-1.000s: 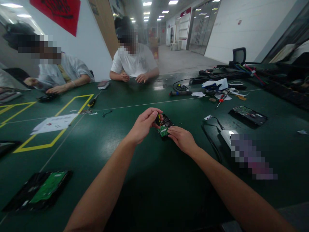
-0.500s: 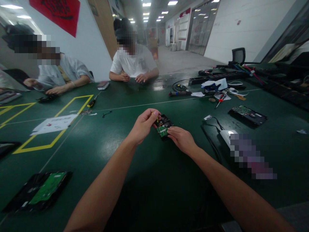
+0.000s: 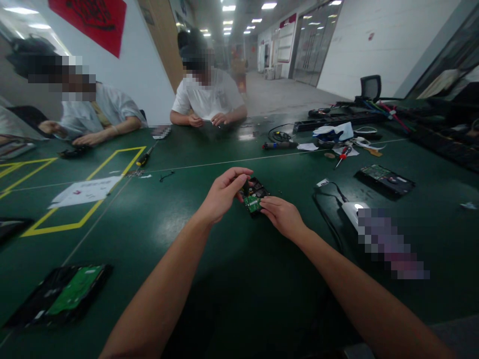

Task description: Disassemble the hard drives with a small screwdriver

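A small hard drive with a green circuit board lies on the dark green table in front of me. My left hand is closed above its left side, the fingers pinched round the dark handle of a screwdriver. The screwdriver's tip is hidden. My right hand presses its closed fingertips on the drive's right edge and holds it against the table. Tiny screw-like bits lie just right of the drive.
Another hard drive and a white device with a cable lie to the right. A third drive sits at the near left. A red screwdriver and a black-yellow screwdriver lie farther back. Two people sit across the table.
The left fingers have turned slightly on the screwdriver; its yellow part, seen before, now shows dark. The right hand and the drive stay in place.
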A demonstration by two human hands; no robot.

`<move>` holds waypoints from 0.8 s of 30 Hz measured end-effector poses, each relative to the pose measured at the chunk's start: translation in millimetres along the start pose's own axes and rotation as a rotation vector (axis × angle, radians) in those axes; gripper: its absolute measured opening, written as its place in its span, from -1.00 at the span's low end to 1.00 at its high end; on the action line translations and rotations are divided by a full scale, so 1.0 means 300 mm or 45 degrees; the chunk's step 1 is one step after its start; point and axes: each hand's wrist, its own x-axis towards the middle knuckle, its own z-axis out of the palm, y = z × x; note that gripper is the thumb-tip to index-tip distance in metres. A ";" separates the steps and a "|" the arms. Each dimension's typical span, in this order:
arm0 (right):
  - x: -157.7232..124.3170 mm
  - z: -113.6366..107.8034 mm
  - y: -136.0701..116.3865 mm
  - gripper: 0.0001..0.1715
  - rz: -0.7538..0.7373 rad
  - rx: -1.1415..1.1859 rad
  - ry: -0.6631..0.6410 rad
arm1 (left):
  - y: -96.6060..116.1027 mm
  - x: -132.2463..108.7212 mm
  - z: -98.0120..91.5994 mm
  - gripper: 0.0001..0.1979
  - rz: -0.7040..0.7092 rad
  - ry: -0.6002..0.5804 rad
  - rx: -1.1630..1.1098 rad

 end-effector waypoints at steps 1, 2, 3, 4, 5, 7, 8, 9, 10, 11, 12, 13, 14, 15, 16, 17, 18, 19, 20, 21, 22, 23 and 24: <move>0.000 -0.001 0.000 -0.70 -0.003 -0.001 -0.002 | 0.002 -0.001 0.003 -0.75 -0.010 -0.004 -0.035; 0.001 -0.001 -0.001 -0.70 -0.004 -0.003 -0.003 | 0.003 -0.002 0.005 -0.76 -0.020 -0.007 -0.069; 0.001 -0.002 -0.002 -0.70 -0.003 -0.006 -0.005 | 0.005 -0.003 0.007 -0.77 -0.028 -0.008 -0.098; 0.001 -0.003 -0.004 -0.70 0.000 -0.009 -0.005 | 0.006 -0.004 0.008 -0.78 -0.035 -0.008 -0.121; 0.001 -0.004 -0.006 -0.71 0.003 -0.012 -0.004 | 0.007 -0.005 0.009 -0.79 -0.040 -0.006 -0.135; 0.000 -0.006 -0.010 -0.71 0.008 -0.018 -0.005 | 0.008 -0.005 0.007 -0.78 -0.040 0.001 -0.124; 0.000 -0.007 -0.012 -0.71 0.008 -0.022 -0.007 | 0.007 -0.005 0.004 -0.78 -0.033 0.011 -0.100; -0.001 -0.007 -0.013 -0.71 0.008 -0.026 -0.010 | 0.007 -0.004 0.002 -0.78 -0.025 0.024 -0.071; -0.001 -0.008 -0.014 -0.71 0.008 -0.029 -0.013 | 0.006 -0.003 -0.001 -0.77 -0.016 0.039 -0.043; -0.001 -0.009 -0.014 -0.71 0.008 -0.031 -0.015 | 0.005 -0.002 -0.004 -0.77 -0.010 0.051 -0.021; -0.001 -0.010 -0.014 -0.71 0.006 -0.030 -0.015 | 0.005 -0.001 -0.006 -0.77 -0.007 0.058 -0.008; -0.001 -0.010 -0.013 -0.71 0.003 -0.028 -0.016 | 0.005 0.000 -0.007 -0.77 -0.009 0.055 -0.005; 0.000 -0.011 -0.012 -0.70 0.000 -0.026 -0.016 | 0.006 0.001 -0.008 -0.77 -0.012 0.044 -0.011; 0.000 -0.011 -0.010 -0.70 -0.004 -0.024 -0.016 | 0.007 0.001 -0.007 -0.77 -0.015 0.027 -0.024; 0.001 -0.010 -0.009 -0.70 -0.007 -0.025 -0.018 | 0.009 0.002 -0.006 -0.77 -0.017 0.011 -0.047; 0.001 -0.010 -0.007 -0.71 -0.008 -0.027 -0.020 | 0.010 0.002 -0.003 -0.77 -0.023 -0.002 -0.078; 0.001 -0.009 -0.005 -0.71 -0.009 -0.030 -0.023 | 0.011 0.003 0.000 -0.77 -0.030 -0.013 -0.115; 0.001 -0.008 -0.003 -0.71 -0.007 -0.033 -0.025 | 0.012 0.003 0.003 -0.77 -0.038 -0.021 -0.153; 0.001 -0.007 -0.002 -0.71 -0.007 -0.036 -0.028 | 0.012 0.003 0.006 -0.77 -0.045 -0.029 -0.187; 0.000 -0.005 0.000 -0.71 -0.009 -0.037 -0.031 | 0.012 0.003 0.009 -0.77 -0.047 -0.037 -0.214; -0.001 -0.004 0.000 -0.71 -0.010 -0.037 -0.032 | 0.011 0.003 0.011 -0.78 -0.046 -0.043 -0.232; -0.001 -0.003 0.001 -0.71 -0.012 -0.036 -0.031 | 0.009 0.003 0.012 -0.78 -0.043 -0.046 -0.242; -0.002 -0.002 0.001 -0.71 -0.014 -0.033 -0.027 | 0.007 0.003 0.013 -0.78 -0.040 -0.044 -0.241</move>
